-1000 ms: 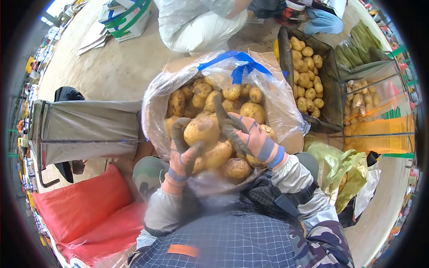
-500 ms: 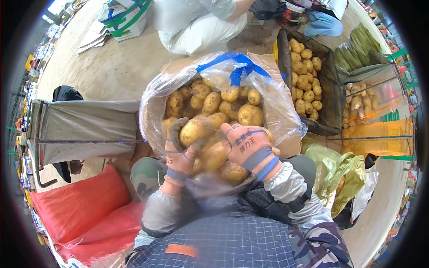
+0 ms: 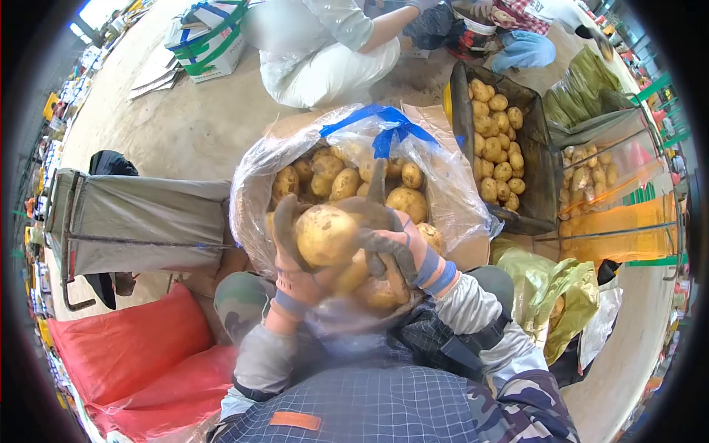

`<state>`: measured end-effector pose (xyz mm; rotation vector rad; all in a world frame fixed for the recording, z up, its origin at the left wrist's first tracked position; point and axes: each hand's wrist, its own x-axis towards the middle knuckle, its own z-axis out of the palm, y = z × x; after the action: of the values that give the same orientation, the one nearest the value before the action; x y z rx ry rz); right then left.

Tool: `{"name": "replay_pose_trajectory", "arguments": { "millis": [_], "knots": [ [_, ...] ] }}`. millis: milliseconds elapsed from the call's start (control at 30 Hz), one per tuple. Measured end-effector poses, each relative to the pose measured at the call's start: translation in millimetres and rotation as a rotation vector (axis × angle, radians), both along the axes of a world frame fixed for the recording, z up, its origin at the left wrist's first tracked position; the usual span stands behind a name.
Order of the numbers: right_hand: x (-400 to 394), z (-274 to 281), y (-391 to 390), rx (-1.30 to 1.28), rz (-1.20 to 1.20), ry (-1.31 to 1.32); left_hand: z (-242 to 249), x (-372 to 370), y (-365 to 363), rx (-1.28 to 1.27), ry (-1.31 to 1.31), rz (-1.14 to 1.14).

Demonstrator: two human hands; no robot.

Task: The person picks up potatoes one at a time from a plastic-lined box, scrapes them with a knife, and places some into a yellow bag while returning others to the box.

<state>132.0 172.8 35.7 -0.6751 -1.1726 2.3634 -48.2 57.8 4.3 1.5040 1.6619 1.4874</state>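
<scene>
A large potato (image 3: 326, 235) with light brown skin rests in my left hand (image 3: 294, 269), the gloved fingers curled round its left side and underneath. My right hand (image 3: 413, 247) is close against the potato's right side, its dark-coated fingers apart and one pointing upward. Whether those fingers press on the potato is hard to tell. Both gloves are orange with grey-blue bands. Below and behind the hands, a clear plastic bag (image 3: 255, 181) lines an open carton and holds many potatoes, some with dirt on them. Blue tape (image 3: 405, 133) lies across the bag's far edge.
A dark crate (image 3: 543, 181) of potatoes stands to the right, beside a metal rack with orange netting (image 3: 620, 232). Green plastic bags (image 3: 550, 277) lie nearer. On the left are a grey cloth-covered frame (image 3: 148, 221) and red sacks (image 3: 140, 343). Other people sit ahead.
My right hand has turned, its fingers now spread beside the potato instead of folded down. The left hand still holds the large potato, now tilted differently. The view has shifted slightly.
</scene>
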Motion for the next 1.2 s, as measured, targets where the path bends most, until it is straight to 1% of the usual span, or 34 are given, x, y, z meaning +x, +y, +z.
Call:
{"name": "replay_pose_trajectory", "arguments": {
  "millis": [33, 133, 200, 233, 333, 367, 400, 467, 533, 567, 633, 667, 733, 833, 933, 967, 1033, 1067, 1133, 1167, 1200],
  "knots": [
    [0, -3, 1, 0.082, -0.013, 0.038, -5, -2, 0, -0.132, -0.236, -0.078],
    [-4, -4, -3, 0.192, -0.085, -0.019, -5, -7, -1, -0.343, -0.751, -0.195],
    [-5, -2, -3, 0.264, -0.098, -0.062, 5, -3, 0, -0.303, -0.914, -0.24],
    [-4, -1, -2, 0.298, -0.096, -0.087, 3, -4, -3, -0.211, -0.83, -0.197],
    [0, -17, 1, 0.532, -0.042, -0.282, 11, -5, -5, -0.198, -0.721, -0.115],
    [1, -20, -1, 0.477, -0.058, -0.276, 11, -6, -6, -0.188, -0.698, -0.101],
    [-2, -11, -4, 0.421, -0.074, -0.271, 11, -7, -6, -0.18, -0.676, -0.088],
    [0, -16, -5, 0.795, -0.133, -0.285, 9, -7, -8, -0.166, -0.636, -0.063],
    [11, -43, 0, 1.662, -0.218, -0.294, 9, -7, -6, -0.102, -0.672, -0.094],
    [15, -49, -1, 1.64, -0.195, -0.329, 9, -7, -5, -0.071, -0.69, -0.112],
    [19, -46, -1, 1.601, -0.149, -0.396, 10, -7, -4, -0.087, -0.697, -0.116],
    [22, -43, 0, 1.507, -0.087, -0.402, 10, -8, -5, -0.096, -0.7, -0.116],
    [20, -19, 5, 1.314, 0.033, -0.406, 5, -10, -6, -0.088, -0.705, -0.126],
    [24, -26, 4, 1.549, -0.056, -0.48, 2, -11, -6, -0.084, -0.655, -0.147],
    [16, -31, 1, 1.213, -0.043, -0.658, 4, -7, -5, -0.103, -0.632, -0.179],
    [14, -28, -1, 1.22, -0.012, -0.706, 5, -6, -5, -0.111, -0.629, -0.188],
    [9, -12, -9, 1.229, 0.048, -0.797, 7, -7, -4, -0.15, -0.421, -0.113],
    [6, -12, -13, 1.275, 0.131, -0.805, 7, -7, -3, -0.167, -0.317, -0.076],
    [1, -12, -21, 1.363, 0.302, -0.817, -1, -9, -1, -0.146, -0.285, -0.066],
    [-1, -14, -24, 1.341, 0.345, -0.846, -3, -11, -1, -0.135, -0.266, -0.059],
    [-3, -11, -22, 1.325, 0.32, -0.851, -2, -12, -2, -0.13, -0.218, -0.055]
  ]
}}
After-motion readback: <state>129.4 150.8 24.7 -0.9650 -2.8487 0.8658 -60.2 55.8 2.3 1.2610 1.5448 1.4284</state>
